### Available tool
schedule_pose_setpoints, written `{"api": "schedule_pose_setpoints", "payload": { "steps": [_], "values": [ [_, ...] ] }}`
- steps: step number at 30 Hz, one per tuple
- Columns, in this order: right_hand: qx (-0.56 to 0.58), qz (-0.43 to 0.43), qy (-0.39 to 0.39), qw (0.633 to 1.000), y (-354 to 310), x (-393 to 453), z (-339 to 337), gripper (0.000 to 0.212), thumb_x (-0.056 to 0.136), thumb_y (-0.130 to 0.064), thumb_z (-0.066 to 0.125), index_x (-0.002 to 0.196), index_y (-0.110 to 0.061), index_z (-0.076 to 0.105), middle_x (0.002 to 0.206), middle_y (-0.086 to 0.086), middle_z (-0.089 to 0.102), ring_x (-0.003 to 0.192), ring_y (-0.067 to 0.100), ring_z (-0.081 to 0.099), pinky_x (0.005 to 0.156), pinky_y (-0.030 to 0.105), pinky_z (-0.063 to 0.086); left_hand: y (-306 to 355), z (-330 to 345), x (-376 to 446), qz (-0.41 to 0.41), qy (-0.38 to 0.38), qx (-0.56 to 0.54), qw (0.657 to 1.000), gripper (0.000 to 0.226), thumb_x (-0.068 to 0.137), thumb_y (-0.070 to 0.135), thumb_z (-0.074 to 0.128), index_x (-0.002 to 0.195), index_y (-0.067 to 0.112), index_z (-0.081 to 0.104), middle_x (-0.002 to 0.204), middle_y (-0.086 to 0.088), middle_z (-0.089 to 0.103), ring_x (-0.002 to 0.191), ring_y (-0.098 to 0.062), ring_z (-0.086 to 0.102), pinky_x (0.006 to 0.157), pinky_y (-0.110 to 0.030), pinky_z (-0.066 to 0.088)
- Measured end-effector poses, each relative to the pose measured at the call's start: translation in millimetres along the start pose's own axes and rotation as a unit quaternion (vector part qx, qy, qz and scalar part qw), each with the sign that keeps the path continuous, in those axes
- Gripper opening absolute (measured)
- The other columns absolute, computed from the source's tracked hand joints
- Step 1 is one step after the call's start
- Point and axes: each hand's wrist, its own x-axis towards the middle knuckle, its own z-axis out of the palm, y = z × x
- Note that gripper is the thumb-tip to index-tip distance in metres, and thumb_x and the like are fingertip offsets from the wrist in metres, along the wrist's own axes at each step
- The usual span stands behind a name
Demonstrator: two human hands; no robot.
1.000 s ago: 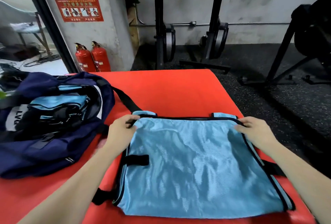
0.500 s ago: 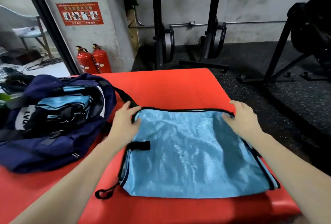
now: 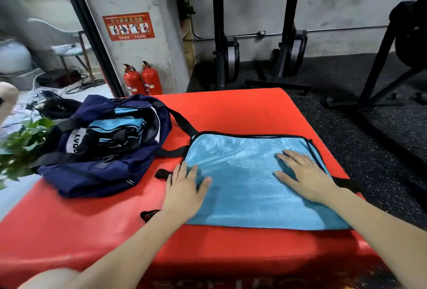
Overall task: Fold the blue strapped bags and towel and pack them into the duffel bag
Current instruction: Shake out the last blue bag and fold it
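Observation:
A light blue bag with black trim and black straps lies flat on the red mat, right of centre. My left hand presses flat on its left edge, fingers straight. Flat on the bag's right half rests my right hand, fingers spread. The navy duffel bag sits open at the left of the mat, with folded light blue items showing inside it. One of its black straps runs toward the blue bag's far left corner.
Green plant leaves reach in at the left edge. Two red fire extinguishers stand against the pillar beyond the mat. Black exercise machines stand on the dark rubber floor behind and to the right.
Both hands let go of the bag's far corners and slid back toward me, now lying flat on the cloth. The bag's top flaps are folded under. The view has pulled back.

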Motion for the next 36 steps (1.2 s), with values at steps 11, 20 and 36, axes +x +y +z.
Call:
{"api": "schedule_pose_setpoints", "payload": {
  "steps": [11, 20, 36],
  "values": [
    [-0.037, 0.009, -0.022, 0.999, -7.3, -8.5, -5.0, 0.086, 0.089, -0.084, 0.021, 0.159, -0.036, 0.01, 0.168, -0.008, 0.007, 0.154, 0.011, 0.003, 0.126, 0.038, 0.002, 18.3, -8.0, -35.5, 0.018, 0.018, 0.079, 0.997, 0.067, 0.101, 0.054, 0.026, 0.155, 0.014, 0.031, 0.165, -0.017, 0.016, 0.153, -0.036, 0.008, 0.123, -0.05, 0.007],
    [-0.032, 0.091, -0.027, 0.995, -19.0, -26.1, 3.2, 0.091, 0.084, -0.088, 0.008, 0.159, -0.037, 0.0, 0.168, -0.008, -0.002, 0.154, 0.015, -0.005, 0.125, 0.044, -0.003, 37.5, 12.7, -24.2, -0.026, -0.089, 0.115, 0.989, 0.091, 0.088, 0.082, 0.011, 0.16, 0.028, -0.001, 0.165, -0.021, -0.008, 0.148, -0.049, -0.016, 0.119, -0.058, -0.011],
    [0.005, 0.077, 0.027, 0.997, -44.4, -24.6, -24.3, 0.108, 0.07, -0.095, 0.011, 0.154, -0.03, 0.029, 0.161, -0.001, 0.028, 0.149, 0.021, 0.021, 0.122, 0.047, 0.01, 39.4, 10.5, 86.8, 0.052, -0.033, 0.065, 0.996, 0.08, 0.091, 0.075, 0.038, 0.156, 0.031, 0.026, 0.166, -0.014, 0.012, 0.152, -0.04, -0.001, 0.122, -0.055, 0.001]
  ]
}}
